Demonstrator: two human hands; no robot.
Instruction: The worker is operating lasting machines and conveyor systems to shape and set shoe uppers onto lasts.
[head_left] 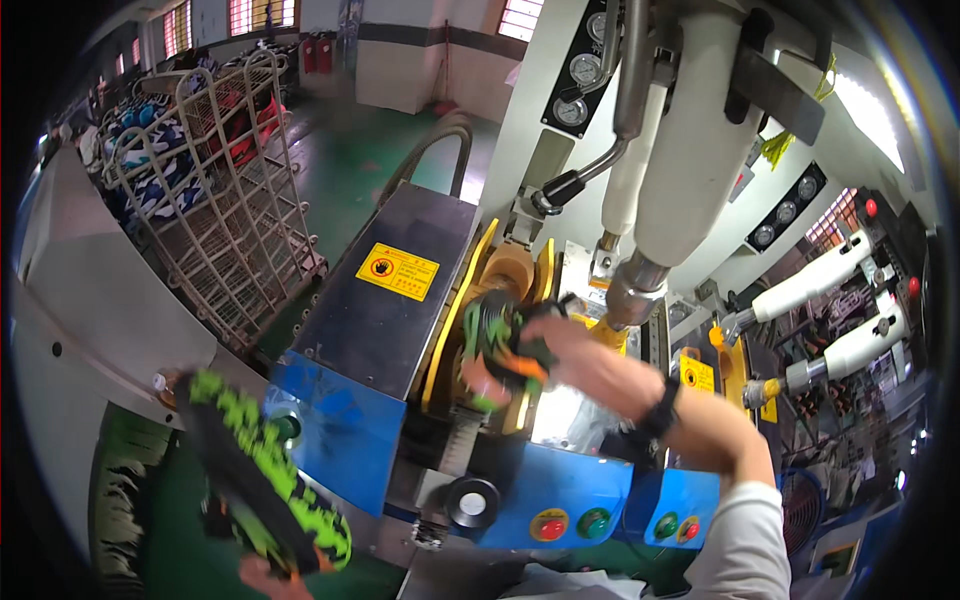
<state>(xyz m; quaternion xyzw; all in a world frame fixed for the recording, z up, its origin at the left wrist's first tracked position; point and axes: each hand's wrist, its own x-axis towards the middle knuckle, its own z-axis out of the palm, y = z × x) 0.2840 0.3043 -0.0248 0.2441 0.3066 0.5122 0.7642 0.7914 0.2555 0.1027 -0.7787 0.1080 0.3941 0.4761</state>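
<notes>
At the lower left, my left hand [268,578] grips a shoe [270,475] by one end. Its black sole with bright green patches faces up, and orange shows near the hand. My right hand [560,345], smeared by motion, reaches into the machine. Its fingers are closed on a second black, green and orange shoe [490,335], which sits between two upright yellow side plates [455,320]. A dark band [662,408] circles my right wrist. Part of the second shoe is hidden by the hand.
The machine's blue front [550,490] carries red and green buttons and a black round knob [472,502]. A thick white cylinder [690,140] hangs above my right arm. A dark cover [405,280] stands left of the plates. A wire cart [215,190] holds patterned pieces at the far left.
</notes>
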